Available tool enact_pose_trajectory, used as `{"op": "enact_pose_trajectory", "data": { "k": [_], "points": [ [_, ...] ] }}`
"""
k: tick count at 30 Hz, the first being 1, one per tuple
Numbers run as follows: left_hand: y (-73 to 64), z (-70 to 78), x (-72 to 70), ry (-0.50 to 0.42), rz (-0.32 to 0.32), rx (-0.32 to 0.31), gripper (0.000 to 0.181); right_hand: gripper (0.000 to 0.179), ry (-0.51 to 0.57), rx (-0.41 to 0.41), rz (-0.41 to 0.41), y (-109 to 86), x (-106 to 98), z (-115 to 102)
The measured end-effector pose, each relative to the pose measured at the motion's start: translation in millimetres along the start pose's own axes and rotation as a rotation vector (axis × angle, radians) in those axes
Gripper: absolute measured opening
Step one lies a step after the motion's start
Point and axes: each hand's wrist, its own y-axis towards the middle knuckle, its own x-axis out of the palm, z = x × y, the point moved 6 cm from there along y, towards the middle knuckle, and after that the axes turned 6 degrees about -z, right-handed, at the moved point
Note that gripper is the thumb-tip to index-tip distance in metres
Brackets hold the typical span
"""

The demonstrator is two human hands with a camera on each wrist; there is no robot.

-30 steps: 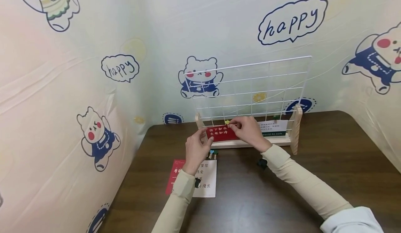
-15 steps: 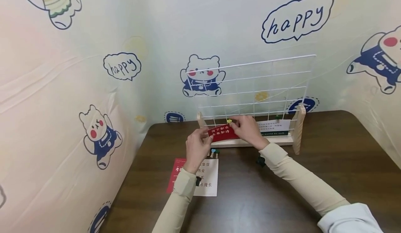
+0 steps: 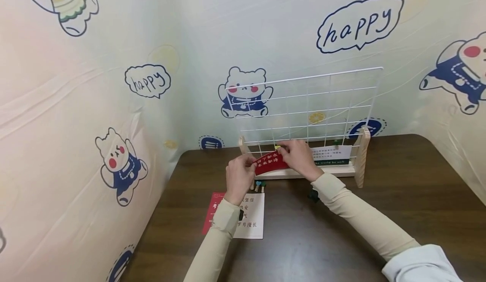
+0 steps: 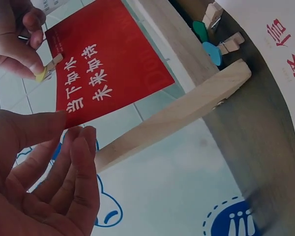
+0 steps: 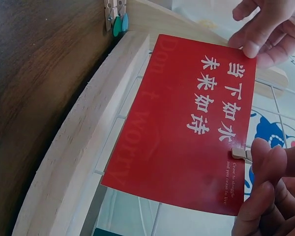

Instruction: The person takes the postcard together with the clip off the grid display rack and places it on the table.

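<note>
Plainly, both hands were at work on the same red card (image 5: 177, 123). The left hand (image 3: 240, 174) had its thumb and forefinger clamped on one upper corner, thumb on the printed face, while its other fingers curved loosely behind. The right hand (image 3: 298, 157) pinched a yellow-topped wooden clip (image 4: 54, 62), whose tip overlapped the card's upper edge just beyond those fingers; whether it also gripped the wire could not be told. The card thus lay between the two sets of fingers, slightly bowed and tilted, white lettering facing the person.

Right behind the fingers stood a white wire grid (image 3: 303, 79), rising well above them, in a wooden stand (image 3: 362, 157) whose base ran just below the card. To the right of the right fingers, a white-and-green card (image 3: 332, 154) hung on the grid under a green-topped clip (image 3: 336, 142).

Nearer the person than the left fingers, a blue-topped clip (image 4: 214, 53) and a dark green clip (image 4: 200, 30) lay side by side on the bench (image 3: 322, 231), close to the stand. Closer still, partly under the left wrist, were a white lettered card (image 3: 252, 214) and, to its left, a second red card (image 3: 209, 218).
</note>
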Motion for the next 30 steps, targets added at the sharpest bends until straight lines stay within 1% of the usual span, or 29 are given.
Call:
{"op": "enact_pose_trajectory", "data": {
  "k": [10, 18, 24, 30],
  "points": [
    [1.5, -1.5, 0.8, -0.018, -0.011, -0.021, 0.009, 0.022, -0.025, -0.007, 0.009, 0.7, -4.0, -2.0],
    [-1.4, -7.9, 5.6, -0.043, -0.028, -0.063, 0.009, 0.021, -0.015, 0.000, 0.021, -1.6, -3.7, -0.4],
    [1.0, -7.7, 4.0, -0.048, -0.023, -0.050, 0.010, 0.020, -0.012, -0.015, 0.033, -1.3, -4.1, -1.4],
    [1.8, -8.2, 3.1, -0.055, -0.033, -0.055, 0.010, 0.019, -0.005, -0.021, 0.036, -1.0, -3.6, -2.8]
  ]
}}
